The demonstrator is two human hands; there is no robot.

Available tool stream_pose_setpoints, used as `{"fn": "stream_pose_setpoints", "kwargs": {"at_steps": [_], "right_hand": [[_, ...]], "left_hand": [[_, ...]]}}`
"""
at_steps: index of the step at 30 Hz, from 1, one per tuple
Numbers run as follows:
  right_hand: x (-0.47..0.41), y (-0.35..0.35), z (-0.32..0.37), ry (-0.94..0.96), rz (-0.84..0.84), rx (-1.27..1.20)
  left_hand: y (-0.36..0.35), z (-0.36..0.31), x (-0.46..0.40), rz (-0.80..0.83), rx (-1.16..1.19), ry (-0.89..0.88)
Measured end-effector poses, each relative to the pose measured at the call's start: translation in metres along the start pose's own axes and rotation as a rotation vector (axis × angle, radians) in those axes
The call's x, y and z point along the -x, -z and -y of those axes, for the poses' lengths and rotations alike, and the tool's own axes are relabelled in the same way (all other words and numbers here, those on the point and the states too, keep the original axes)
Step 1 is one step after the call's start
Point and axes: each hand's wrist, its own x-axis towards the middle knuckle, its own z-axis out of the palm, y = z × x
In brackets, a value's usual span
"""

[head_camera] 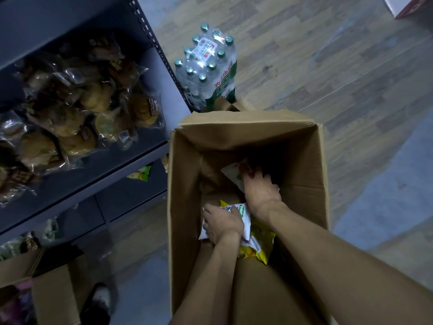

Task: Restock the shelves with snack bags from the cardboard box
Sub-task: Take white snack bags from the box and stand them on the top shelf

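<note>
I have both arms reaching down into the cardboard box (185,207): my left hand (222,222) lies flat on a white snack bag (243,214) near the box's close wall, fingers curled over its edge, while my right hand (260,188) presses on a second white bag (232,173) deeper in. My right fingertips vanish in shadow, so I cannot tell their grip, and a yellow bag (262,242) is half hidden under my arms.

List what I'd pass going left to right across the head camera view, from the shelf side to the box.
Wrapped bread bags on the shelf → shrink-wrapped water bottle pack → left hand in the cardboard box → right hand.
</note>
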Motion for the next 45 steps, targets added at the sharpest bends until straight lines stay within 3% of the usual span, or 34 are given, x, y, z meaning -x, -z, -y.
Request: {"fn": "stream_pose_setpoints", "kwargs": {"at_steps": [4,9,14,20,26,28,30,33,39,45], "right_hand": [[-0.011,-0.020,0.000,0.000,0.076,-0.086],[-0.018,-0.036,0.001,-0.014,0.173,-0.097],[-0.031,-0.031,0.000,-0.016,0.189,-0.136],[-0.029,-0.001,0.000,-0.034,0.151,-0.136],[-0.022,0.019,0.010,-0.092,0.032,-0.198],[-0.020,0.015,0.010,-0.097,0.022,-0.205],[-0.021,0.008,0.009,-0.103,0.032,-0.204],[-0.023,-0.004,0.009,-0.112,0.080,-0.216],[-0.022,-0.029,0.005,-0.098,0.125,-0.222],[-0.033,-0.039,0.010,-0.114,0.172,-0.199]], "left_hand": [[-0.010,0.002,-0.019,0.036,0.111,0.181],[-0.007,0.007,-0.029,0.032,0.141,0.136],[0.000,0.015,-0.036,0.034,0.134,-0.028],[0.017,0.013,-0.030,0.004,0.121,-0.361],[0.034,0.020,-0.023,0.022,-0.132,-0.730],[0.034,0.024,-0.019,-0.072,-0.164,-0.649],[0.032,0.020,-0.015,-0.123,-0.110,-0.435],[0.024,0.006,-0.012,0.053,-0.114,-0.134],[0.009,-0.006,-0.014,0.074,-0.263,-0.186],[0.022,0.006,-0.023,0.118,-0.159,-0.219]]}}
